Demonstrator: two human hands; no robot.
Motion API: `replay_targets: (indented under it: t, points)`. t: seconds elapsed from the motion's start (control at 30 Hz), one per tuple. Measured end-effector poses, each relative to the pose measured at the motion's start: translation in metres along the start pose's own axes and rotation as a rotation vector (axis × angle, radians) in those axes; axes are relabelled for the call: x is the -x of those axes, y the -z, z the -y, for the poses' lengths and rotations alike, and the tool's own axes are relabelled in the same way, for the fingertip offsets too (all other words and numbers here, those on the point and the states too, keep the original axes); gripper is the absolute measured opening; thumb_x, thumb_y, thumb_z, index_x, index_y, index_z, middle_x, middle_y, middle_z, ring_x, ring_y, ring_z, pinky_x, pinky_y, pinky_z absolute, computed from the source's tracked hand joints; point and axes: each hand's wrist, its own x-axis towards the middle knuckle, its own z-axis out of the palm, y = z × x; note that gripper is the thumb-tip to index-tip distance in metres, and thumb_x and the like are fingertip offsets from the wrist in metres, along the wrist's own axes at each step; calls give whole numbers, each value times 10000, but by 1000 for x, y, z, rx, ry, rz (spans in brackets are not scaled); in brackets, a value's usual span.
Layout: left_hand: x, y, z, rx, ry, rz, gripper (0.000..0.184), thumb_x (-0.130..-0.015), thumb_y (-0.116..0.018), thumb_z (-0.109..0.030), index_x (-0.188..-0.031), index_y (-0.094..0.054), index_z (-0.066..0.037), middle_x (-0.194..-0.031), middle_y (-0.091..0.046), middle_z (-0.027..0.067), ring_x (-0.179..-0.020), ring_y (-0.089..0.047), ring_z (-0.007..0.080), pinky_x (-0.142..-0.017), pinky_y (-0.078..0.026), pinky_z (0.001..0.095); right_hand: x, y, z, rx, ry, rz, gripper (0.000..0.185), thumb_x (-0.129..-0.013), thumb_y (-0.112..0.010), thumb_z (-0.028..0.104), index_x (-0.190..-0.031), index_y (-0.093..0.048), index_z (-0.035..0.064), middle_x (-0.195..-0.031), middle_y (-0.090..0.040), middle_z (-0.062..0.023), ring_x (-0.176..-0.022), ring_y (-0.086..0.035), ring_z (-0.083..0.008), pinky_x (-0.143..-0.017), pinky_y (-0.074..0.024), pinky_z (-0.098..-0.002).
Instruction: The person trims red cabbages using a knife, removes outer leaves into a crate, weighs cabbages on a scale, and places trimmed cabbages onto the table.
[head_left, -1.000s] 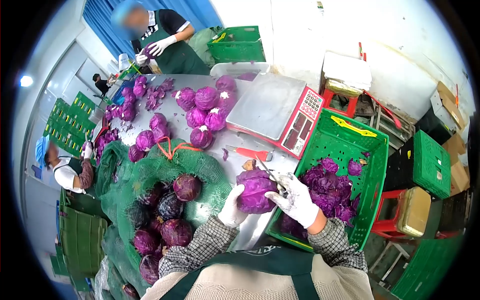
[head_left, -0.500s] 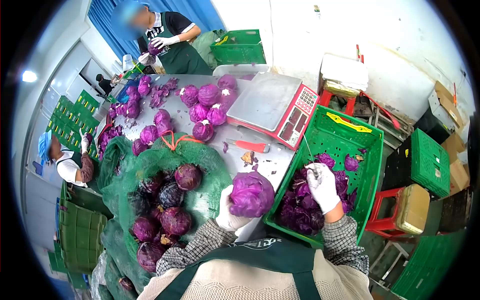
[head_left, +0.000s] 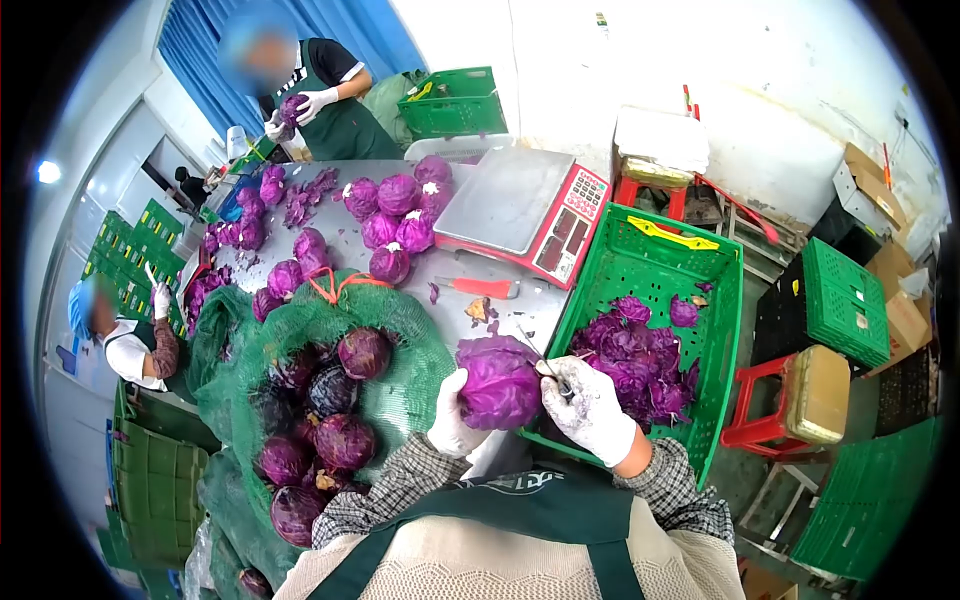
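A red cabbage (head_left: pixel 497 385) rests in my left hand (head_left: pixel 455 422), whose gloved fingers wrap its left side and underside. My right hand (head_left: pixel 592 412), also white-gloved, is closed around a thin-bladed knife (head_left: pixel 530 343) at the cabbage's right side. The blade points up and to the left, and the handle is mostly hidden by my fingers. Just right of my hands, a green crate (head_left: pixel 722 345) holds loose purple leaves (head_left: pixel 635 350). To the left, an open green mesh sack (head_left: pixel 410 360) contains several untrimmed red cabbages (head_left: pixel 345 440).
A red-framed weighing scale (head_left: pixel 510 205) stands on the metal table beside trimmed cabbages (head_left: pixel 390 205). An orange-handled cutter (head_left: pixel 485 288) lies before it. One co-worker (head_left: pixel 330 110) handles a cabbage across the table; another (head_left: pixel 140 345) stands at left. A stool (head_left: pixel 800 400) is right.
My right hand has moved left from over the crate to the cabbage, bringing the knife with it. The cabbage in my left hand has stayed near the same place.
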Motion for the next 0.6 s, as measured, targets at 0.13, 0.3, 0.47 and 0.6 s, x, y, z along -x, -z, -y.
replay_targets:
  t: [0.13,0.3,0.47,0.6]
  points:
    - [5,5,2,413,126,28,711,-824,-548,-509,-1378,-390,-92,-1327,-486,175,-1204,-496,341,-1049,-374,523,-4,21,-15,-343,-323,-120,85,-870,-577,-6,-936,-607,40,-734,-575,10,-622,-532,-68,-555,-437,-206]
    - [7,5,-9,644,350,122,620,-859,-492,-503,-1340,-442,-114,-1283,-513,184,-1178,-490,412,-924,-473,547,4,64,-62,418,-4,-55,79,-820,-682,112,-858,-655,49,-849,-594,-91,-807,-591,-187,-705,-486,-273]
    - [0,2,-9,478,312,53,612,-876,-456,-500,-1342,-443,-105,-1301,-507,175,-1169,-508,393,-894,-490,546,-19,28,5,-97,-86,133,293,-768,-774,165,-989,-643,24,-920,-552,-43,-712,-508,-103,-638,-441,-252]
    - [3,-8,-11,422,298,72,651,-854,-491,-503,-1362,-424,-102,-1326,-491,162,-1195,-500,368,-928,-473,548,-42,9,21,-32,-30,259,316,-749,-793,147,-987,-632,17,-771,-534,-26,-679,-521,-103,-600,-435,-241]
